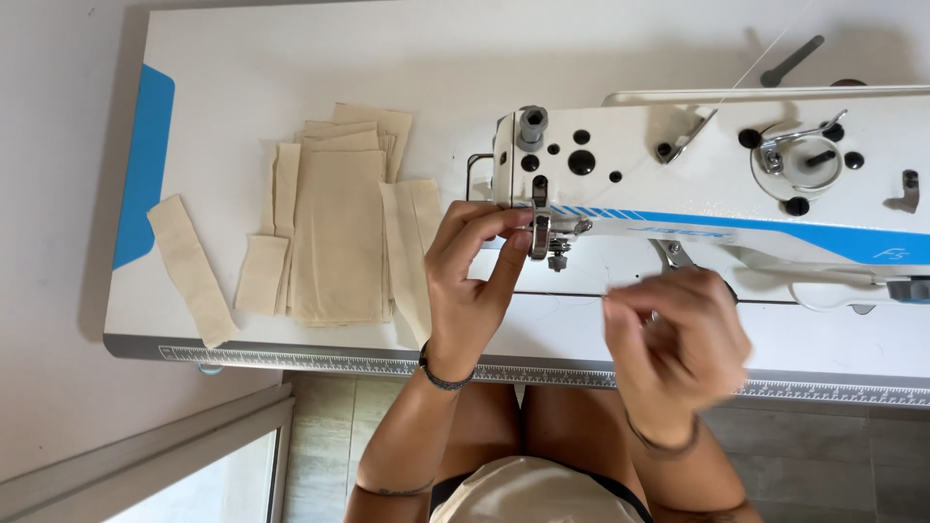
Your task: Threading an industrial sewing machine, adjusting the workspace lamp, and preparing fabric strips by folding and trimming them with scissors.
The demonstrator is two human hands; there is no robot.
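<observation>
Sewing machine point(678, 174), left hand point(470, 281) at needle, cream strips point(334, 232)

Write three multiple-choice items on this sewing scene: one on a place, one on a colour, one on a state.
1. Where do the cloth strips lie?
A. Left of the machine head
B. On the floor
C. On the person's lap

2. What colour is the stripe on the sewing machine?
A. Red
B. Blue
C. Green

3. What is the left hand doing?
A. Lying flat on the cloth
B. Hanging below the table
C. Pinching at the needle area

Answers: 1 A, the strips sit on the table left of the machine. 2 B, a blue band runs along its body. 3 C, its fingertips meet by the needle bar; the right hand is blurred.
</observation>
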